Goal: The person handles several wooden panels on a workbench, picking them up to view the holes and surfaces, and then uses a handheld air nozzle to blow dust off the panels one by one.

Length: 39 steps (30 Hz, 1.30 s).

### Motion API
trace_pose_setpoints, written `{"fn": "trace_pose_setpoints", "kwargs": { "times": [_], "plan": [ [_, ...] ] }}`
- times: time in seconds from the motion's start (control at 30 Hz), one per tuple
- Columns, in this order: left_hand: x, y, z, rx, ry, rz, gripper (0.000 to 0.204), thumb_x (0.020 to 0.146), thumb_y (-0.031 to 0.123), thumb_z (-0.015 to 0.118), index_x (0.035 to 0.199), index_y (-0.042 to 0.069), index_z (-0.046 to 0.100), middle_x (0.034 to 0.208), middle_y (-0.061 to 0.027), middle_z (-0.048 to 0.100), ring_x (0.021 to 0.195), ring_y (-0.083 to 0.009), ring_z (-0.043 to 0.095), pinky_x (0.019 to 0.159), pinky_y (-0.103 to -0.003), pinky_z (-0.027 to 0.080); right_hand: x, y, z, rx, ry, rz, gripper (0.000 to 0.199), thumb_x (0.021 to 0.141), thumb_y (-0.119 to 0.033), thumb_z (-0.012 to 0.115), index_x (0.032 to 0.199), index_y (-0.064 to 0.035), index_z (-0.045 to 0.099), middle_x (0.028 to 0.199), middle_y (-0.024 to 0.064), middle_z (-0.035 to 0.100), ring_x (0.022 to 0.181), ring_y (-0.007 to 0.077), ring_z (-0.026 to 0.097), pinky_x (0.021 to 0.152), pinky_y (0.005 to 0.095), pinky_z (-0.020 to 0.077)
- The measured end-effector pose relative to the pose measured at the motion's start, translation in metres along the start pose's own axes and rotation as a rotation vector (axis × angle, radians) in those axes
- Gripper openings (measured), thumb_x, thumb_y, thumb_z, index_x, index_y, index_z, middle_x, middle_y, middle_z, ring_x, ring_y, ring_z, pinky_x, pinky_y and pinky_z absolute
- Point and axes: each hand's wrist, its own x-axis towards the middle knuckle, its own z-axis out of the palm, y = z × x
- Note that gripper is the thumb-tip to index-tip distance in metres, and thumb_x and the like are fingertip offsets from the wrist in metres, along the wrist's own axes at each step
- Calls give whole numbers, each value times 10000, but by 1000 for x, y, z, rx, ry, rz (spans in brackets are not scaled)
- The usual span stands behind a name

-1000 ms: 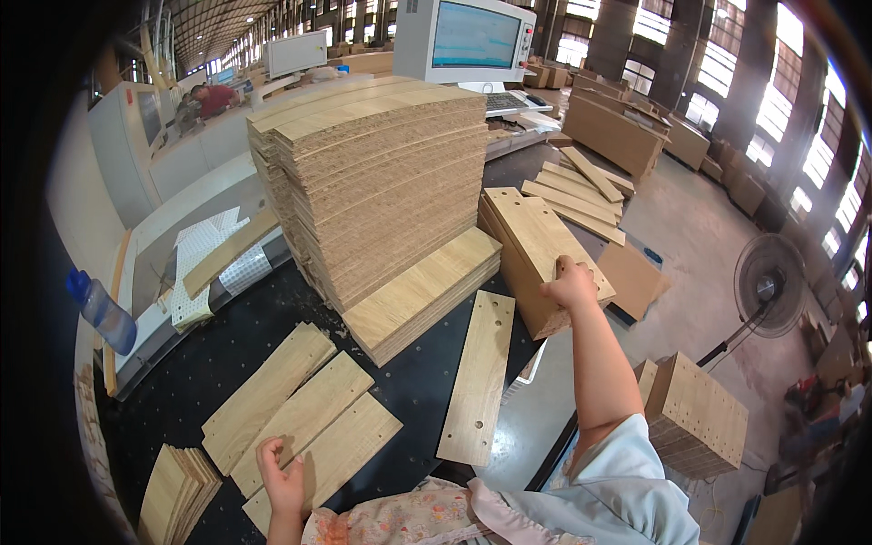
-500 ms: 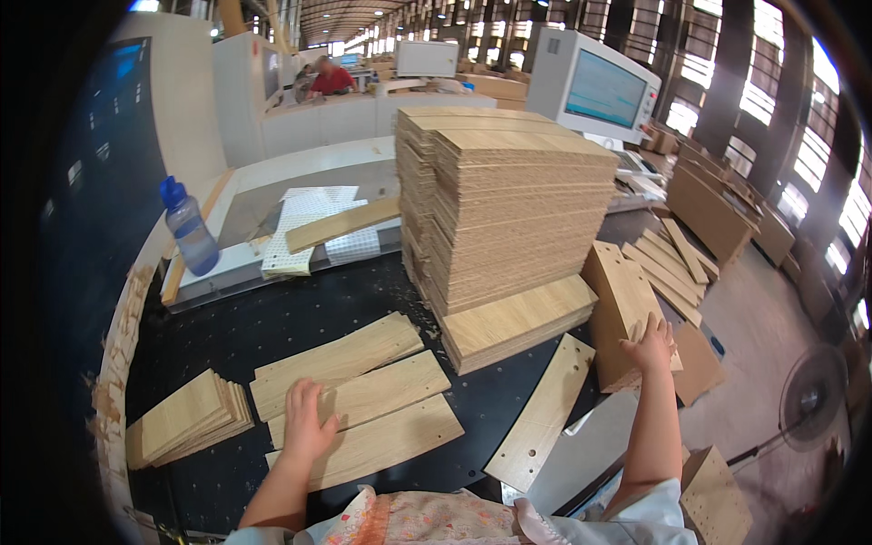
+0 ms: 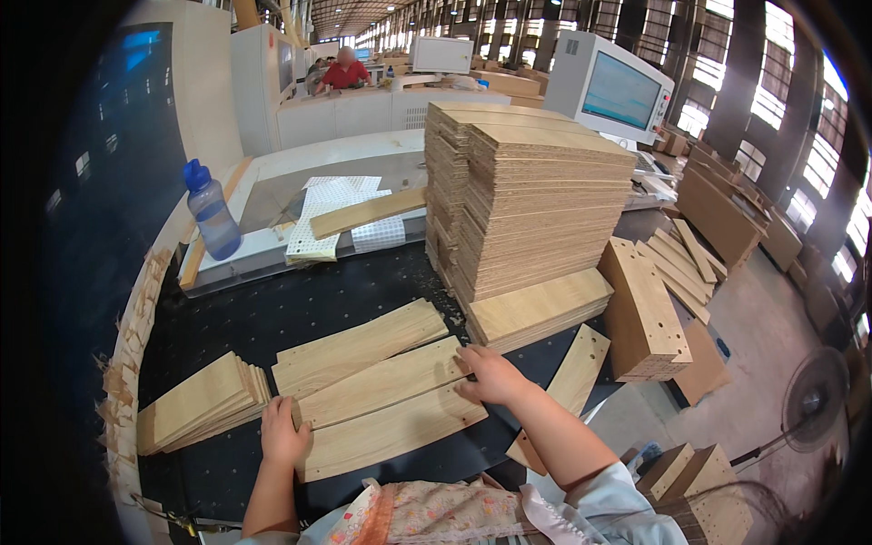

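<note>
Three pale wooden boards lie side by side on the black perforated tabletop: a far board (image 3: pixel 354 350), a middle board (image 3: pixel 381 381) and a near board (image 3: pixel 395 434). My left hand (image 3: pixel 283 434) grips the left end of the middle board, its thumb by the seam with the near one. At the opposite end my right hand (image 3: pixel 495 377) has its fingers and thumb around the corners of that same board. Under my right forearm, partly covered, rests a single drilled board (image 3: pixel 581 363). A fanned pile of boards (image 3: pixel 204 400) sits left of my left hand.
Behind the boards rises a tall stack of boards (image 3: pixel 545 218). Right of it stands a drilled stack (image 3: pixel 640 309). A blue-capped water bottle (image 3: pixel 213 218) and perforated sheets (image 3: pixel 336 213) occupy the far ledge. A monitor (image 3: pixel 618 91), a fan (image 3: pixel 813 400) and a person in red (image 3: pixel 343 73) are farther off.
My right hand has left the drilled stack at the right and come across to the right end of the middle board. My left hand has shifted to that board's left end.
</note>
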Motion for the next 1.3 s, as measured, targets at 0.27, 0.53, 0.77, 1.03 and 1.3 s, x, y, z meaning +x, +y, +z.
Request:
{"fn": "trace_pose_setpoints", "kwargs": {
  "times": [0.27, 0.53, 0.77, 1.03, 1.3],
  "plan": [
    [-11, -16, 3, -153, 55, -66, 633, 728, 221, 688, 1267, -9, 448, 1292, -227, 437, 1220, -380, 387, 1023, -435, 334, 78, -24, 43, -53, 22, 310, 618, 729, -308, 673, 1214, 3, 449, 1202, 226, 506, 1133, 384, 471, 965, 410, 402],
    [1, -18, 7, -288, -43, -65, 746, 743, 272, 682, 1347, -18, 352, 1383, -261, 346, 1277, -400, 332, 1055, -432, 296, 102, -12, 62, -49, 95, 455, 541, 726, -320, 681, 1140, -15, 513, 1194, 207, 535, 1118, 380, 488, 953, 409, 414],
    [27, -18, 23, -446, -23, -101, 741, 765, 244, 683, 1356, -28, 329, 1415, -269, 292, 1308, -397, 298, 1059, -408, 298, 117, 12, 72, 40, 152, 451, 482, 752, -240, 673, 1153, -19, 520, 1079, 203, 610, 1039, 342, 568, 886, 388, 456],
    [35, -15, 30, -646, 52, -111, 642, 788, 176, 672, 1313, -39, 370, 1363, -220, 345, 1264, -345, 362, 1031, -371, 334, 115, 12, 71, 240, 237, 497, 492, 782, -134, 637, 1246, -44, 500, 1116, 211, 602, 1051, 334, 574, 887, 367, 458],
    [46, -27, 49, -833, 117, -150, 557, 793, 141, 655, 1269, -25, 418, 1326, -192, 375, 1239, -304, 383, 1025, -357, 332, 111, 5, 60, 323, 291, 495, 419, 786, -141, 590, 1191, -44, 545, 1114, 228, 594, 1065, 361, 554, 913, 395, 439]
  ]
}}
